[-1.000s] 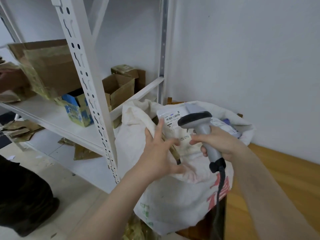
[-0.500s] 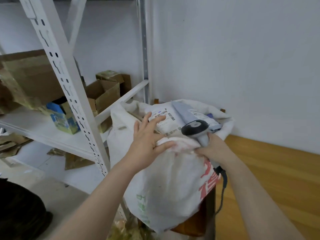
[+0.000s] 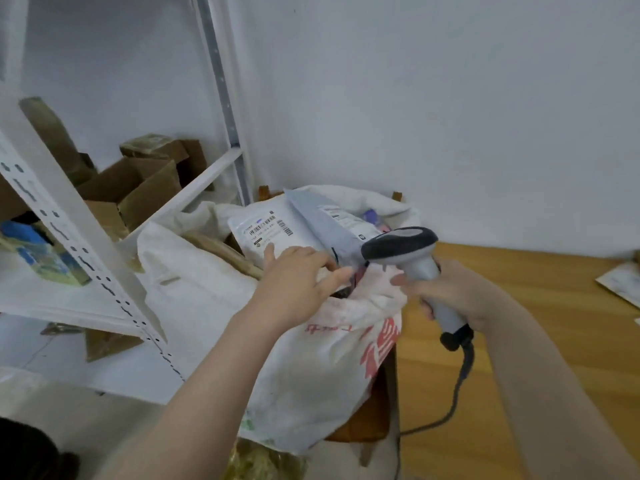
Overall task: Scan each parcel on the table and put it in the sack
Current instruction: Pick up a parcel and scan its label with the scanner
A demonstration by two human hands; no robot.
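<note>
White woven cloth is forming the sack (image 3: pixel 304 368), which is slumping open-mouthed against the end of the wooden tabletop (image 3: pixel 536 341), with red print showing on its side below both sets of fingers; the left hand (image 3: pixel 298 282) is lying palm down over the sack's near rim, its fingers (image 3: pixel 332 276) released, spread and nearly straight, gripping nothing; just beyond those fingers a white parcel (image 3: pixel 263 233) with a barcode label is lying face up in the sack's mouth, and one fingertip is touching its near edge; a grey parcel (image 3: pixel 322 223) is lying tilted beside it, toward the right-hand fingers, also in the sack's mouth, and something purple, too small to make out, is showing behind it; the right hand (image 3: pixel 457 296) is grasping the handle of a grey scanner (image 3: pixel 408 251), its fingers (image 3: pixel 405 282) curling round the grip; the scanner's dark head is pointing out above and beyond these fingers, over the grey parcel's near end; a black cable (image 3: pixel 460 386) is hanging from the handle's base, below the right hand; well to the right of those fingers another flat parcel (image 3: pixel 620 282) is lying on the tabletop at the frame's edge; well to the left of the left fingers a white metal shelf (image 3: pixel 52 296) is carrying cardboard boxes (image 3: pixel 138 188) and a blue-and-yellow carton (image 3: pixel 45 258), blurred.
</note>
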